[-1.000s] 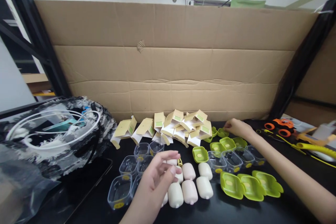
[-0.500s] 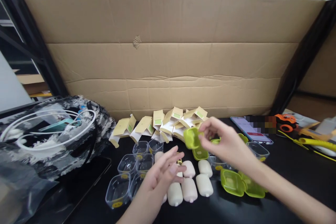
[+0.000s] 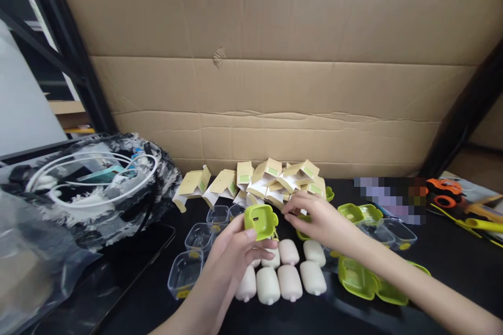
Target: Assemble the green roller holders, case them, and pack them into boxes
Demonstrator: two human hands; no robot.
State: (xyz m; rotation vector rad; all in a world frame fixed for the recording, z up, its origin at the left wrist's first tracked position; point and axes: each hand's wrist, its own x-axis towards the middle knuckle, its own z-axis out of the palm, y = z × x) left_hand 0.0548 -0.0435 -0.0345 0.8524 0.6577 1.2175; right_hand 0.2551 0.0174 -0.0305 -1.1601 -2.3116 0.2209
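My left hand (image 3: pixel 231 254) pinches a small green lid (image 3: pixel 261 221) between thumb and fingers, above a cluster of cream-white pill-shaped pieces (image 3: pixel 281 275). My right hand (image 3: pixel 316 220) sits just right of the lid with its fingers curled loosely, its fingertips close to the lid and nothing in them. Several clear plastic cups (image 3: pixel 199 238) stand left of the white pieces. More green lids (image 3: pixel 363 282) lie at the right, partly behind my right forearm.
A pile of folded tan-and-white paper cartons (image 3: pixel 259 183) lies against a tall cardboard wall (image 3: pixel 275 78). At the left sits a plastic bag with white cables (image 3: pixel 90 188). An orange toy car (image 3: pixel 446 193) and yellow cord are at far right. The table (image 3: pixel 451 251) is black.
My right hand carried a green lid from the far right to the middle and passed it over. My left hand rose and closed on it. The right hand has let go.
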